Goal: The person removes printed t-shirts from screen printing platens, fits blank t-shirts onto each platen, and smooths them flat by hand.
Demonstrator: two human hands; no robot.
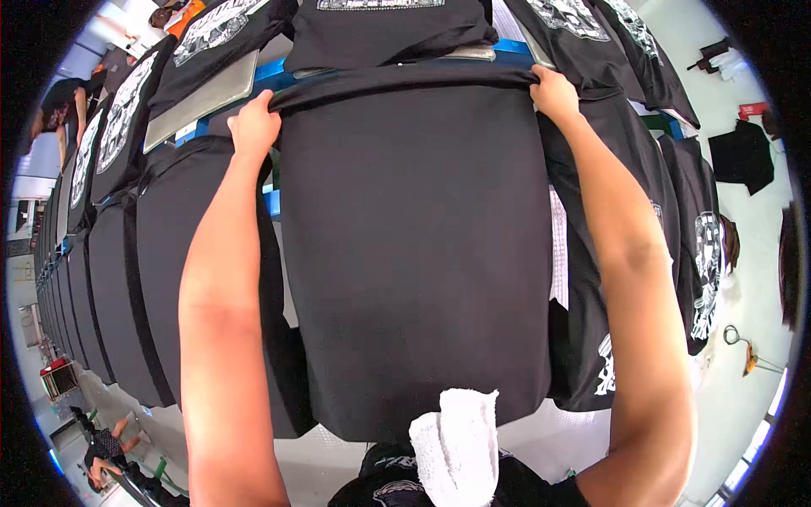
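A black T-shirt lies stretched flat over a board in front of me, its near end close to my body. At its far edge the cloth is gathered into a fold. My left hand grips the left end of that fold, fingers closed round it. The right end is pinched in my right hand, arm stretched forward. Both hands rest at about the same distance from me, with the fabric taut between them. The fingertips are partly hidden by the cloth.
Black shirts with white prints cover neighbouring boards ahead and to the right. A long row of plain black shirts runs left. A white cloth hangs at my chest. Other people stand at far left; scissors appear right.
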